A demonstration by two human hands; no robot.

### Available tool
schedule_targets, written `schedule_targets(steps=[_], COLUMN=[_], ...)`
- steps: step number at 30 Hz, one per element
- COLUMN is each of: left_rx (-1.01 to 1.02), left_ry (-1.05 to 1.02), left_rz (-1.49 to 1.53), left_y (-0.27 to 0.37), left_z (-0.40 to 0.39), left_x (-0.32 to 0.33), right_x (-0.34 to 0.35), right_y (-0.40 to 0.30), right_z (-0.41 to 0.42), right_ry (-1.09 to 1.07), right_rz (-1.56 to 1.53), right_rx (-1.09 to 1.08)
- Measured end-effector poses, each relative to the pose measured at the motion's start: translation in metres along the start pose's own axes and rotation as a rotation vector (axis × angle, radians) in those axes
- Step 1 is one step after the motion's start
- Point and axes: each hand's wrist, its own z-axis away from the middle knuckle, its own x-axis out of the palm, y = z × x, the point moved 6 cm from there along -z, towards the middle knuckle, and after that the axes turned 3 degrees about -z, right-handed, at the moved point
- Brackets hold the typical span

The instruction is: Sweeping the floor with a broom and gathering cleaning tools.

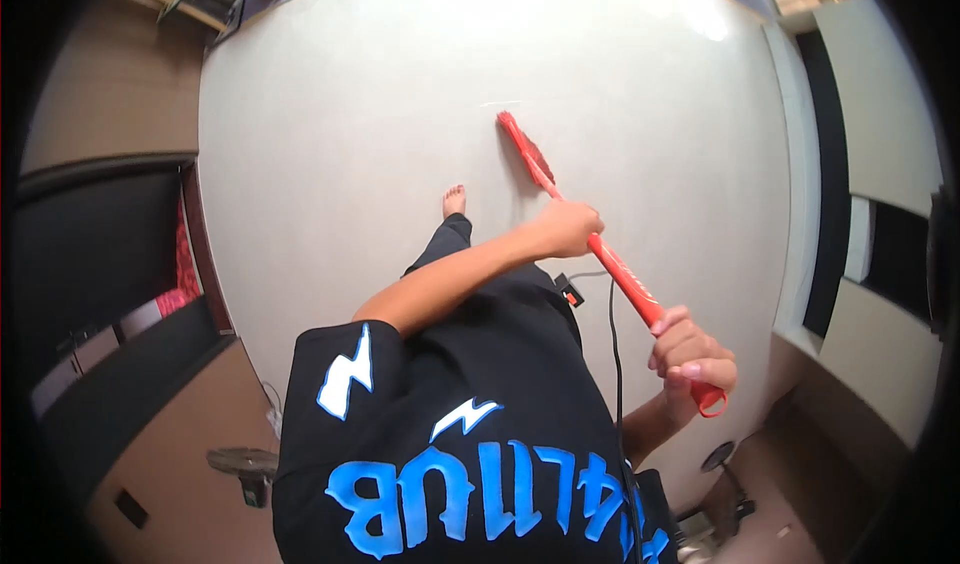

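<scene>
A red broom slants across the middle of the view. Its red handle (624,279) runs from the lower right up to the red-bristled broom head (526,148), which is by the pale floor (337,114). Partway down the handle, my left hand (568,228) is closed around it, with the forearm crossing in front of my body. My right hand (691,358) grips the handle's upper end, just below a red hanging loop (714,405). A thin pale streak (500,103) shows on the floor beyond the bristle tips.
My bare foot (454,200) is left of the broom head. A black cable (616,346) hangs down my front, near a small black-and-orange device (569,290). An open doorway (97,241) is on the left. Fans (244,463) are at the lower left and lower right.
</scene>
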Motion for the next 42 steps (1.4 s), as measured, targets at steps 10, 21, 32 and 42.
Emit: schedule_targets(steps=[10,21,32,42], left_rx=[-0.403,-0.643,-0.538,0.102], left_ry=[0.187,0.405,0.713,0.262], left_rz=[0.202,0.181,0.160,0.468], left_y=[-0.111,-0.117,-0.144,-0.102], left_z=[0.139,0.217,0.090,-0.173], left_x=[-0.124,-0.221,-0.204,-0.171], right_x=[0.172,0.138,0.056,-0.054], right_y=[0.048,0.084,0.161,0.109], right_z=[-0.088,-0.138,-0.188,-0.245], right_ry=[-0.634,-0.246,-0.203,0.146], right_rz=[-0.297,-0.122,-0.209,-0.013], right_rx=[0.047,0.202,0.383,0.055])
